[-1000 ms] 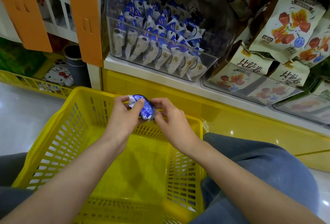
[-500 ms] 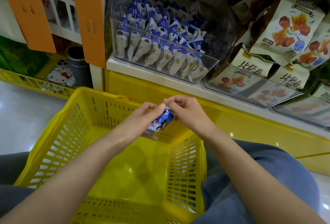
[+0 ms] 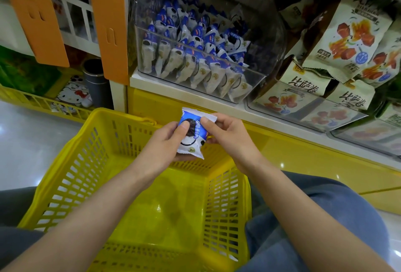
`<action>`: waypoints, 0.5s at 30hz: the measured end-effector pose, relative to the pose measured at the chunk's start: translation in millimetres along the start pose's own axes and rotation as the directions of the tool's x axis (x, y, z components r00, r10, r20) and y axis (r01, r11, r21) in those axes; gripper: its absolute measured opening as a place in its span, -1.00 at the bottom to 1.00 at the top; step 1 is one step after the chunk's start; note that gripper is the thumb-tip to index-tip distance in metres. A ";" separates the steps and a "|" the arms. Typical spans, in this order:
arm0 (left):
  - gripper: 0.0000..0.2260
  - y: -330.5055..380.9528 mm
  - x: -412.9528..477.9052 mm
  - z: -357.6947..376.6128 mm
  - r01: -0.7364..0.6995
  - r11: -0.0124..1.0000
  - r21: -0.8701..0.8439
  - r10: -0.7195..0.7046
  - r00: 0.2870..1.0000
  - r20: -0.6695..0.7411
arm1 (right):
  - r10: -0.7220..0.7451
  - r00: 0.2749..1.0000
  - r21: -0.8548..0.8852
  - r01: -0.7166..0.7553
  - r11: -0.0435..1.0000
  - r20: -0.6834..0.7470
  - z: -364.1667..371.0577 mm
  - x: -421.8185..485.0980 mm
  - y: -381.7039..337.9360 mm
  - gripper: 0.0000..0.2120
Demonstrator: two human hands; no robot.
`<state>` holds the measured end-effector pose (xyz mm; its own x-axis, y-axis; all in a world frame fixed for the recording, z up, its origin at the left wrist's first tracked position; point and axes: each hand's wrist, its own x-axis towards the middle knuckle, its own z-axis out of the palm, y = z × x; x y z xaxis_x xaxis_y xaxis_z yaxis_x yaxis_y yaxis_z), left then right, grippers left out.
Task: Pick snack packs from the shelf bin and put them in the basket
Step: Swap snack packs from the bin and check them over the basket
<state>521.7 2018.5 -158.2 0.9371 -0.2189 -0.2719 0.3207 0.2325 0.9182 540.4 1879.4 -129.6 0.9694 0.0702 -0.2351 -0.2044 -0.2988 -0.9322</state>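
A blue and white cookie snack pack [image 3: 193, 132] stands upright between both hands, above the far rim of the yellow basket [image 3: 91, 163]. My left hand [image 3: 165, 143] grips its left side, thumb on the front. My right hand [image 3: 227, 135] pinches its upper right edge. The clear shelf bin [image 3: 256, 80] behind holds several of the same packs [image 3: 195, 54]. The basket's floor shows no packs.
Cream snack bags [image 3: 347, 39] with red pictures fill the bins at right. An orange panel [image 3: 108, 22] and a dark canister [image 3: 95, 80] stand at left. My knees in grey trousers [image 3: 314, 217] flank the basket. A yellow shelf base [image 3: 303, 156] runs below the bins.
The pack has been turned from tilted and crumpled between the hands to upright and face-on. Both hands shifted slightly right and up over the basket's far rim.
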 end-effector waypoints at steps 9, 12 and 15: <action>-0.73 10.6 9.7 -10.5 -0.131 0.991 0.016 0.131 0.954 -0.269 | 0.031 0.999 0.240 -0.039 0.970 0.035 -1.0 -3.2 -6.1 -0.80; -0.78 20.0 13.5 -17.7 -0.217 0.973 -0.074 0.187 0.939 -0.288 | 0.019 0.988 0.151 -0.043 0.988 0.153 5.6 -9.9 -7.9 -0.66; -0.76 21.9 11.9 -15.9 -0.236 0.968 -0.081 0.217 0.958 -0.189 | 0.005 0.990 0.177 -0.030 0.984 0.139 11.9 -15.5 -7.6 -0.66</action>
<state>542.1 2036.0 -145.9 0.9931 0.0201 -0.1154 0.1009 0.3535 0.9300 525.3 1891.9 -122.2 0.9402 0.2000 -0.2759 -0.2543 -0.1272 -0.9587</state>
